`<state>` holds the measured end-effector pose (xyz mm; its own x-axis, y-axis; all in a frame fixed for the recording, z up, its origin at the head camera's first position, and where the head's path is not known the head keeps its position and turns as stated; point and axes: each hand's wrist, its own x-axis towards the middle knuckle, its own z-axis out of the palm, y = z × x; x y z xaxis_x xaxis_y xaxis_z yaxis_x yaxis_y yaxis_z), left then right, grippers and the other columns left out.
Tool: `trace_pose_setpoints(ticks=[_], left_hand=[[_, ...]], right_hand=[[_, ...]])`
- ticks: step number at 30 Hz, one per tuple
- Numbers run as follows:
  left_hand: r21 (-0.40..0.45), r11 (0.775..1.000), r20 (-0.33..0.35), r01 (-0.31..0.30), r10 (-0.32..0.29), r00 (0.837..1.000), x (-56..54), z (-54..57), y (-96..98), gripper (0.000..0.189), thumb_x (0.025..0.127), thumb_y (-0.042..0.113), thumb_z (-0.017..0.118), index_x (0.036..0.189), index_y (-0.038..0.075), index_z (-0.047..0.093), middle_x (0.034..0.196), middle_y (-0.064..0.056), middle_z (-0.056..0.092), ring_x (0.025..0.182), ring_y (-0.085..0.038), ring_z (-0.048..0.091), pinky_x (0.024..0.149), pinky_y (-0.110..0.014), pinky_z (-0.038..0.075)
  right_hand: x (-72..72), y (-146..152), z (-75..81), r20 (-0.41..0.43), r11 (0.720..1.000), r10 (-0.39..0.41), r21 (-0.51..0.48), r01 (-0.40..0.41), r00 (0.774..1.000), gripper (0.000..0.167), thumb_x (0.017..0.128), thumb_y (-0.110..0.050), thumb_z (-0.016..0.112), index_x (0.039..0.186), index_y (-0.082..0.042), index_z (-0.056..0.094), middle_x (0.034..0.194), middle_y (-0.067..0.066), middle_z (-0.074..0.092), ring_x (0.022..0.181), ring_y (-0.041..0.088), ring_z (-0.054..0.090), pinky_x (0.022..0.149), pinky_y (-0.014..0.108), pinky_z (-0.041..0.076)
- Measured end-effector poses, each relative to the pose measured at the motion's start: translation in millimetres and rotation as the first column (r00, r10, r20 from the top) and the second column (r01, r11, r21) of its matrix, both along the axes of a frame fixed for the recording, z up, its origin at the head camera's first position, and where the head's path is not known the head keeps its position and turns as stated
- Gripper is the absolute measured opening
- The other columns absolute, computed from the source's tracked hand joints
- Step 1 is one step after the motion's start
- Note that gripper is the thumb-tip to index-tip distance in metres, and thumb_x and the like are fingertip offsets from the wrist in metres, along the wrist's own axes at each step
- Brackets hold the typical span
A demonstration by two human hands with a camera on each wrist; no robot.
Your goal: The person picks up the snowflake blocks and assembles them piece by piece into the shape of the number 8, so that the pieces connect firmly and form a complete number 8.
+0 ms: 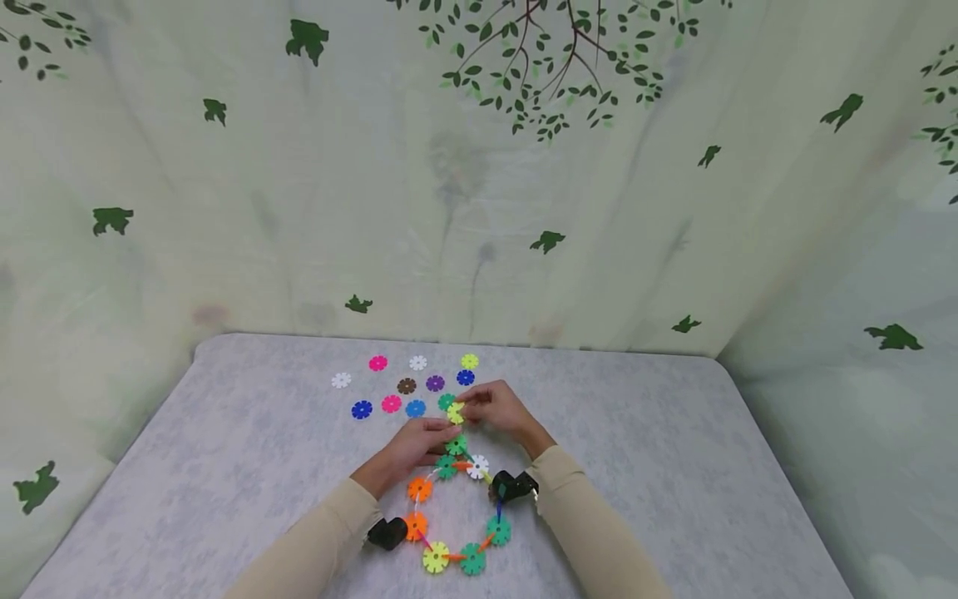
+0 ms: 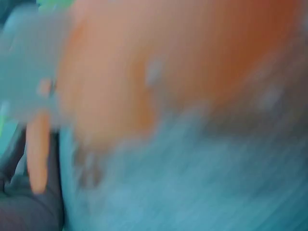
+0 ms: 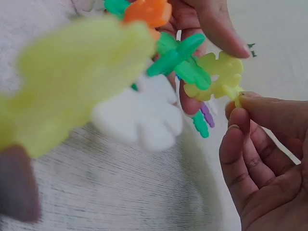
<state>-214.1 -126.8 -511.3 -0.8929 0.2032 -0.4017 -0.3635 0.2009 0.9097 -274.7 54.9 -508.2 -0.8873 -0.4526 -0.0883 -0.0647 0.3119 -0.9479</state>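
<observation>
Head view: a ring (image 1: pixel 473 559) of linked, notched plastic discs lies on the grey tabletop (image 1: pixel 674 499). At the far end of the ring, the left hand (image 1: pixel 416 441) pinches a yellow disc (image 3: pixel 228 70) between thumb and finger, next to a green disc (image 1: pixel 456 443). The right hand (image 1: pixel 500 409), beyond the ring and to its right, pinches yellow plastic at that disc's edge; whether this is a second disc cannot be told. Loose discs (image 1: pixel 392 403) lie scattered beyond the ring. Black wrist cameras (image 1: pixel 387 533) flank the ring. Left wrist view: blurred.
</observation>
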Motion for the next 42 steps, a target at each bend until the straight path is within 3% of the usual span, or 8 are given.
trace_pose_setpoints(ticks=[9,15,19,23,29,34,37,42], left_hand=[[0.114,0.990,0.034,-0.082,0.078,0.996,-3.9,-2.0,-8.0,0.031,0.098,0.021,0.057,0.113,-0.006,0.061,0.100,-0.012,0.069,0.081,-0.019,0.068,0.079,-0.036,0.057],[0.073,0.995,0.066,-0.074,0.070,0.995,-5.7,5.8,-8.0,0.023,0.097,0.018,0.058,0.106,-0.003,0.060,0.094,-0.009,0.069,0.074,-0.017,0.066,0.075,-0.035,0.058],[0.012,0.999,0.077,-0.048,0.047,0.996,-9.1,10.0,-12.1,0.019,0.096,0.015,0.059,0.105,-0.002,0.062,0.094,-0.010,0.071,0.077,-0.018,0.069,0.073,-0.036,0.058],[-0.019,0.999,0.066,-0.042,0.044,0.997,-8.7,5.7,-16.6,0.019,0.096,0.014,0.060,0.103,-0.002,0.063,0.095,-0.010,0.071,0.078,-0.019,0.069,0.074,-0.034,0.058],[0.050,0.998,0.020,-0.048,0.047,0.999,-5.6,-5.7,-15.6,0.021,0.097,0.018,0.059,0.103,-0.002,0.063,0.101,-0.012,0.072,0.084,-0.018,0.069,0.078,-0.032,0.057],[0.084,0.993,-0.017,-0.079,0.080,0.997,-8.3,-5.8,-12.0,0.024,0.096,0.020,0.059,0.106,-0.002,0.061,0.102,-0.013,0.071,0.083,-0.018,0.068,0.078,-0.032,0.057],[0.087,0.991,-0.017,-0.105,0.107,0.994,-9.3,-5.7,-11.2,0.023,0.096,0.018,0.059,0.107,-0.002,0.061,0.101,-0.013,0.071,0.082,-0.017,0.068,0.077,-0.032,0.057],[0.081,0.989,-0.007,-0.127,0.128,0.992,-10.8,-6.7,-11.7,0.022,0.097,0.017,0.058,0.108,-0.001,0.060,0.096,-0.011,0.070,0.078,-0.016,0.068,0.075,-0.032,0.058]], right_hand=[[-4.6,0,1.6,0.049,0.996,0.081,-0.035,-0.080,0.995,0.018,0.089,-0.002,0.067,0.104,0.004,0.072,0.081,0.010,0.071,0.063,0.014,0.062,0.066,0.031,0.057],[-15.5,4,8.3,0.056,0.988,0.152,0.009,-0.153,0.987,0.019,0.090,-0.007,0.067,0.106,0.002,0.072,0.081,0.009,0.071,0.064,0.013,0.063,0.067,0.030,0.057],[-28.6,8,5.7,0.006,0.994,0.008,0.113,-0.009,1.000,0.017,0.090,-0.012,0.068,0.103,-0.002,0.073,0.077,0.006,0.067,0.063,0.014,0.057,0.061,0.026,0.052],[-41.9,4,-3.0,-0.056,0.959,-0.135,0.245,0.144,0.989,0.018,0.087,-0.016,0.072,0.102,-0.007,0.073,0.080,0.002,0.063,0.068,0.014,0.053,0.061,0.024,0.047],[-50.9,-8,-4.6,-0.103,0.910,-0.177,0.362,0.202,0.979,0.024,0.082,-0.019,0.078,0.102,-0.010,0.071,0.081,0.005,0.059,0.075,0.019,0.052,0.065,0.029,0.045],[-53.9,-13,0.2,-0.119,0.878,-0.189,0.425,0.222,0.975,0.023,0.082,-0.019,0.078,0.099,-0.010,0.065,0.082,0.005,0.056,0.078,0.021,0.052,0.068,0.030,0.046],[-52.8,-12,-0.2,-0.127,0.895,-0.181,0.390,0.217,0.975,0.020,0.083,-0.016,0.077,0.096,-0.010,0.063,0.085,0.004,0.058,0.079,0.019,0.053,0.070,0.029,0.047],[-46.6,-3,-3.7,-0.083,0.959,-0.185,0.200,0.199,0.979,0.014,0.082,-0.005,0.075,0.091,-0.005,0.064,0.081,0.006,0.062,0.071,0.016,0.056,0.064,0.027,0.050]])
